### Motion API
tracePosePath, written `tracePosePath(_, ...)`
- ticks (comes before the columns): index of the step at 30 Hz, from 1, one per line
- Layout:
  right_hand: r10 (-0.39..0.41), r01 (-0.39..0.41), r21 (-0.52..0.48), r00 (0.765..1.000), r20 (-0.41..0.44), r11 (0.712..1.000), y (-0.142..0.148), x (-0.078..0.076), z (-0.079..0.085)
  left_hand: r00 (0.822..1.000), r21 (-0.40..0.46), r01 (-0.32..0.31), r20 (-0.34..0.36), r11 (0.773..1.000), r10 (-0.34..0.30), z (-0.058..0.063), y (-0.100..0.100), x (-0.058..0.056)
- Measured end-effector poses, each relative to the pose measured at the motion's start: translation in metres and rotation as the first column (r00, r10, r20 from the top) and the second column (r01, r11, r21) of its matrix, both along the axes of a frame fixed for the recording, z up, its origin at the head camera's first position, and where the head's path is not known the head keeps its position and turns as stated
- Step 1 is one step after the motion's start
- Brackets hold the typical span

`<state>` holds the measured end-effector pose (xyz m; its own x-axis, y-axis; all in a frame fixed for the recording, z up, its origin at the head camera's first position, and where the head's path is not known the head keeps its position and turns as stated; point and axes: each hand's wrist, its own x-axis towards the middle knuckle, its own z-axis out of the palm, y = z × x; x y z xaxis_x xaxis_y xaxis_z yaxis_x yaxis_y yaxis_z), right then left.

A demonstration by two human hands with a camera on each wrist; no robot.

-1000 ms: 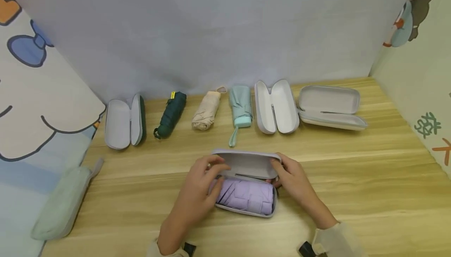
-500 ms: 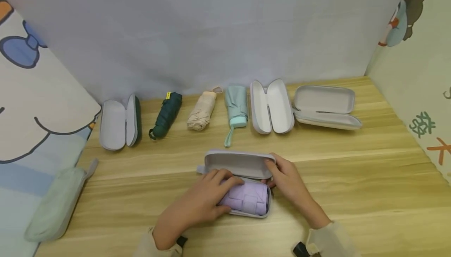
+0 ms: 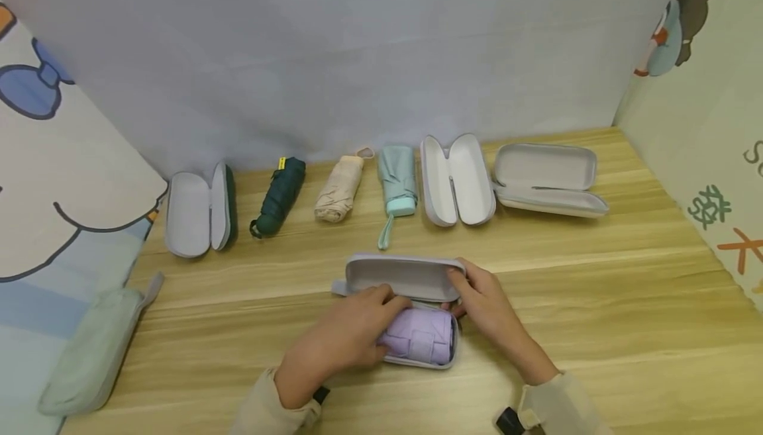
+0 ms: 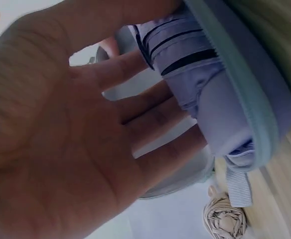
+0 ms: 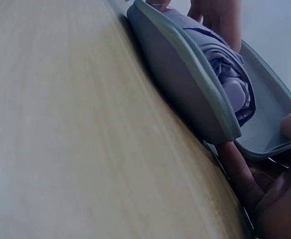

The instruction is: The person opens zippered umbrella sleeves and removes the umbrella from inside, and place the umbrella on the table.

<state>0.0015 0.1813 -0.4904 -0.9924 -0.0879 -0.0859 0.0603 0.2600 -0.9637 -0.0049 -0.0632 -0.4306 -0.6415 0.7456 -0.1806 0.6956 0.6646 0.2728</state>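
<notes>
A folded lavender umbrella [image 3: 422, 337] lies in the lower half of an open lavender zip case [image 3: 396, 277], whose pale grey lid stands up behind it. My left hand [image 3: 348, 332] holds the umbrella's left part, thumb on the near side and fingers across the far side. The left wrist view shows that grip around the umbrella's rounded end [image 4: 225, 114]. At the right end of the lid, my right hand [image 3: 487, 302] pinches the edge, thumb inside. In the right wrist view one finger [image 5: 235, 167] reaches under the case's end.
Along the back of the wooden table [image 3: 596, 302] lie a dark green umbrella [image 3: 279, 195], a beige umbrella [image 3: 340, 190] and a mint umbrella [image 3: 397, 180]. Open cases stand by them: green [image 3: 189, 213], white-lined [image 3: 471, 180], cream [image 3: 545, 167]. A closed pale green case [image 3: 89, 355] lies left.
My left hand has moved from the case's left end rightward and down onto the umbrella, taking hold of it. The right hand keeps its grip on the lid. The head view has shifted slightly.
</notes>
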Motion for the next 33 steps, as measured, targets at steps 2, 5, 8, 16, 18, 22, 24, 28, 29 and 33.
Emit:
tracePosePath(2, 0.003, -0.003, 0.004, 1.0, -0.003, 1.0, 0.0, -0.001, 0.0, 1.0, 0.011, -0.006, -0.005, 1.0, 0.007, 0.0, 0.001, 0.0)
tracePosePath(5, 0.004, -0.004, 0.004, 1.0, -0.005, 1.0, 0.0, -0.002, -0.001, 1.0, 0.012, -0.002, -0.012, 1.0, 0.002, -0.002, 0.001, -0.001)
tracePosePath(8, 0.002, -0.002, -0.012, 1.0, 0.006, 1.0, 0.0, -0.001, -0.002, 0.999, 0.009, 0.03, -0.036, 1.0, -0.03, -0.004, 0.001, -0.004)
tracePosePath(16, 0.013, -0.013, 0.0, 1.0, 0.004, 1.0, -0.001, 0.003, -0.001, 0.987, 0.04, 0.113, -0.117, 0.993, -0.108, -0.01, 0.001, -0.006)
tracePosePath(18, 0.007, -0.007, 0.017, 1.0, -0.012, 1.0, -0.001, 0.005, 0.0, 0.983, 0.052, 0.128, -0.141, 0.99, -0.119, -0.011, 0.002, -0.006)
tracePosePath(22, -0.002, 0.002, 0.033, 1.0, -0.018, 0.999, -0.001, 0.007, 0.002, 0.979, 0.054, 0.138, -0.158, 0.989, -0.128, -0.01, 0.002, -0.005)
tracePosePath(24, -0.001, 0.002, 0.032, 1.0, -0.022, 0.999, -0.001, 0.007, 0.002, 0.981, 0.06, 0.136, -0.149, 0.989, -0.125, -0.007, 0.001, -0.006)
tracePosePath(28, -0.007, 0.009, 0.041, 0.998, -0.057, 0.999, -0.001, 0.005, 0.003, 0.988, 0.109, 0.122, -0.112, 0.986, -0.11, 0.001, -0.003, -0.008)
tracePosePath(29, -0.009, 0.012, 0.039, 0.998, -0.065, 0.999, -0.001, 0.005, 0.003, 0.989, 0.123, 0.116, -0.102, 0.986, -0.104, 0.003, -0.005, -0.009)
tracePosePath(33, -0.022, 0.025, 0.039, 0.997, -0.072, 0.999, -0.001, 0.003, 0.003, 0.995, 0.184, 0.079, -0.075, 0.98, -0.067, 0.012, -0.014, -0.013)
